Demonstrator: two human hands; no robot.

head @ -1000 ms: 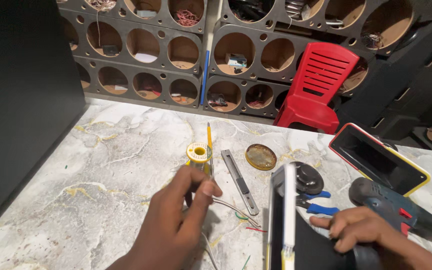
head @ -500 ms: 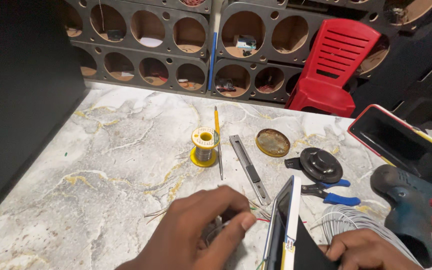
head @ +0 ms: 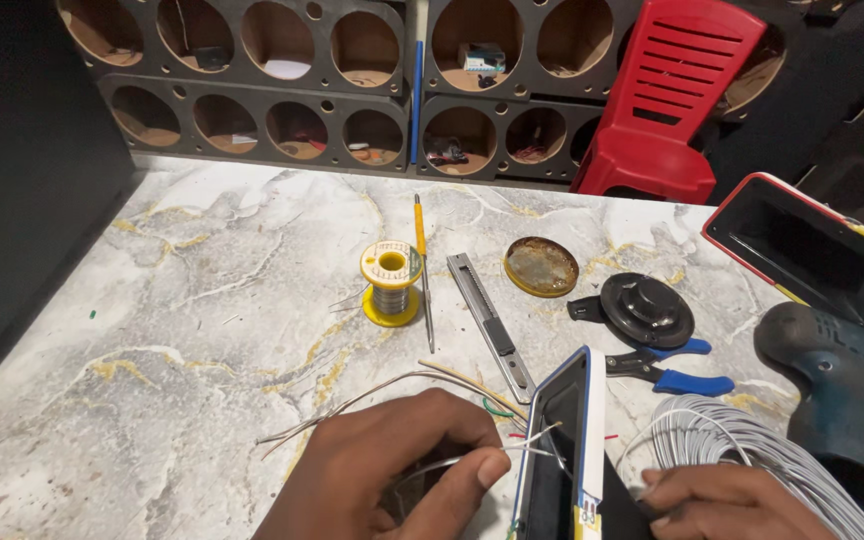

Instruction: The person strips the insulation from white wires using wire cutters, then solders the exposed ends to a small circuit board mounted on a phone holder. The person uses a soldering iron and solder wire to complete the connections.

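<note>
The marble table (head: 202, 300) carries a spool (head: 391, 283), a knife (head: 491, 327) and a wire coil (head: 752, 455). The left hand (head: 392, 470) curls its fingers (head: 472, 478) shut, pinching thin wires (head: 392, 385) beside an upright box (head: 562, 450). The right hand (head: 722, 502) rests against the coil, its fingers' grip unclear.

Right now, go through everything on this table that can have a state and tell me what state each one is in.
left hand: closed, pinching thin wires
right hand: resting on the white cable coil
solder spool: upright, part wound
utility knife: lying flat, blade not visible
round tin: lid on, rusty
blue-handled pliers: lying flat
drill: lying on its side
</note>
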